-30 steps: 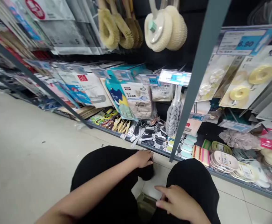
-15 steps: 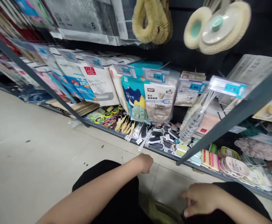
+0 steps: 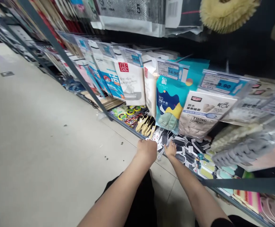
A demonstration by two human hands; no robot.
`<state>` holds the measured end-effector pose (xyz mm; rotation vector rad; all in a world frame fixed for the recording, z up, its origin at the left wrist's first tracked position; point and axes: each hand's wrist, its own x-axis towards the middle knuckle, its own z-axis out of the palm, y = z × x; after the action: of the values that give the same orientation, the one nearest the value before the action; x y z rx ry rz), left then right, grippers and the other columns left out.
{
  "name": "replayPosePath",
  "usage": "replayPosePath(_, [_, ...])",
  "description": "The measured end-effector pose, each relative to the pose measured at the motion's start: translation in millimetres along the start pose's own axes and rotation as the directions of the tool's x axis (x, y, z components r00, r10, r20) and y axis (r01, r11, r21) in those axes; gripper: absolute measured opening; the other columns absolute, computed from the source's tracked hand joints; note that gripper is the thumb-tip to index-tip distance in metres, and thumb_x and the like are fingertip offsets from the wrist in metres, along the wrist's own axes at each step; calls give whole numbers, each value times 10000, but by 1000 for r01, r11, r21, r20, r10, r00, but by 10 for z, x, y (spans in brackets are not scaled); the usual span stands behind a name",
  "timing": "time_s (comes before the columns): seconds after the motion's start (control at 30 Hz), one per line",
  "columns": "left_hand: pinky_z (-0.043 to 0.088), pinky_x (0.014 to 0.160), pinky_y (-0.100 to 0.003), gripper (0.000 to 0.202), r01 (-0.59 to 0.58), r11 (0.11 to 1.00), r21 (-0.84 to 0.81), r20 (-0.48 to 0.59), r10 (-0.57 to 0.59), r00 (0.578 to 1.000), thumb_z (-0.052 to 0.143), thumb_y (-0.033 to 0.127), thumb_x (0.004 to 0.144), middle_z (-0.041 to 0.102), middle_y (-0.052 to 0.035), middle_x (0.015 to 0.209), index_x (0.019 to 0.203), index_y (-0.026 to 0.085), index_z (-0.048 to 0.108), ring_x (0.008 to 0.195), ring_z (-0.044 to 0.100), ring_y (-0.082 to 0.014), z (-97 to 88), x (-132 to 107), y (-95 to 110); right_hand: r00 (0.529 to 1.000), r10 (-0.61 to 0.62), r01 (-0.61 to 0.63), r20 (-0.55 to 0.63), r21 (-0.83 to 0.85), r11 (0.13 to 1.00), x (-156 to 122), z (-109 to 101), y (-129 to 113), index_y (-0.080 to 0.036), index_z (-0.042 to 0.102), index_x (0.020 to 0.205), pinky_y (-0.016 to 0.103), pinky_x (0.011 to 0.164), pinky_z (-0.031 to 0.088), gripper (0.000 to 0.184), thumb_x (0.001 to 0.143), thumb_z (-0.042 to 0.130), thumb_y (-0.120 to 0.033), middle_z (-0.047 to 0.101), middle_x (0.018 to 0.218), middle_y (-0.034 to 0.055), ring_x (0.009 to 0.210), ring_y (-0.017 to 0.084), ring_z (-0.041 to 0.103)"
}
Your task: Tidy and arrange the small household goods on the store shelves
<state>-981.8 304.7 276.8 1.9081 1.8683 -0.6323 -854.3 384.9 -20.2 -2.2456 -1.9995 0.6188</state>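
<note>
My left hand (image 3: 147, 150) is at the front edge of the bottom shelf, just in front of wooden-handled brushes (image 3: 145, 124). Its fingers curl into a closed shape turned away from me, hiding whatever may be inside. Close by on the right, my right hand (image 3: 170, 149) reaches in among black and white hairbrushes (image 3: 165, 138), thumb and fingers apart. Whether it touches one of them I cannot make out. A pale handle (image 3: 160, 154) juts over the shelf edge between the two hands.
Above the hands hang a teal glove packet (image 3: 171, 104) and a beige sleeve packet (image 3: 204, 115) below price tags (image 3: 220, 84). Grey posts (image 3: 80, 75) divide the shelving. Yellow-rimmed rolls (image 3: 130, 112) lie left, yellow-green pads (image 3: 207, 168) right. Tiled floor (image 3: 57, 157) stretches left.
My view has moved closer to the shelf and turned right-to-left across it. My right hand has gone from low over my lap up to the hairbrushes; my left hand has moved to the shelf edge.
</note>
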Motion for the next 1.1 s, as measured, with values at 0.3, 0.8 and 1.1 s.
replayPosePath(0.3, [417,1131,-409,430,-24,999,-45,108,28,994,483,38,852,647,-216,1308,1244,45,659,1300,585,-309,57,260,-119,951,68,-102,-301,-97,990,784,393,-56,32,494,1419,444,1129,272,560,1017,401,-347,465,1414,300,1340,372,380])
replayPosePath(0.8, [471,1068,-448,402,45,995,-91,109,-35,993,459,197,947,655,-228,1304,1270,75,665,1263,614,-331,379,398,-330,942,-331,285,-53,-393,874,892,-126,1461,-115,462,1437,415,1122,284,751,753,772,-110,537,1376,183,1306,326,427])
replayPosePath(1.1, [503,1041,-458,464,-82,994,-71,140,91,986,408,237,963,619,-254,1347,1307,23,633,1270,603,-356,334,427,-184,959,-27,80,-284,177,981,-98,-199,1078,-90,492,1260,383,935,482,703,738,846,-400,642,1145,190,1064,325,609])
